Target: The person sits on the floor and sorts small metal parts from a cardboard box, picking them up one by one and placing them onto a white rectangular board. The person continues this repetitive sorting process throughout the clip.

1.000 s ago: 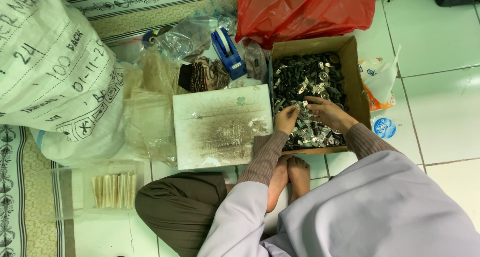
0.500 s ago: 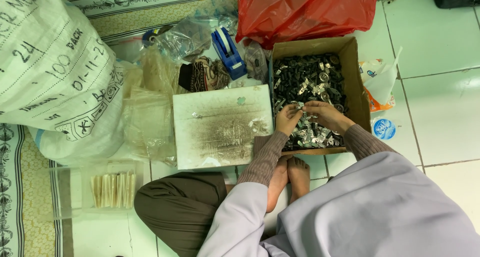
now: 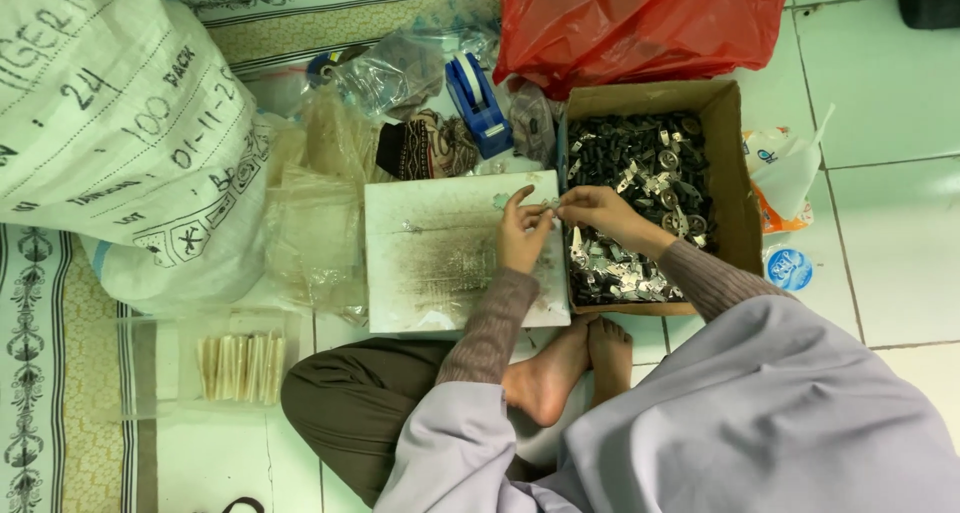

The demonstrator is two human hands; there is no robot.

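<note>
On the right edge of the white square board (image 3: pixel 440 263), stained grey in its middle, the two hands meet. The left hand (image 3: pixel 522 235) rests on the board near its upper right corner, fingers curled together, thumb and forefinger pinched on a small silver metal piece (image 3: pixel 549 203). The right hand (image 3: pixel 598 211) reaches across from the box side and its fingertips close on the same small piece — the two hands touch there, just over the gap between board and box.

Just beside the board's right edge stands the open brown cardboard box (image 3: pixel 728 173), filled with dark and silver small metal parts (image 3: pixel 640 173); its left wall almost touches the board. Above the board's top edge lie a blue tape dispenser (image 3: pixel 476 101) and crumpled clear plastic bags (image 3: pixel 320 193), and a red plastic bag (image 3: pixel 640 18) sits behind the box. A large white woven sack (image 3: pixel 110 133) fills the left side, well apart from the hands. Near the lower left corner of the board a clear plastic tray (image 3: pixel 150 373) holds pale sticks. Free floor — pale green tiles (image 3: pixel 890 103) — stays only to the right of the box. The person's bare feet (image 3: pixel 565 368) lie below the board's lower edge.
</note>
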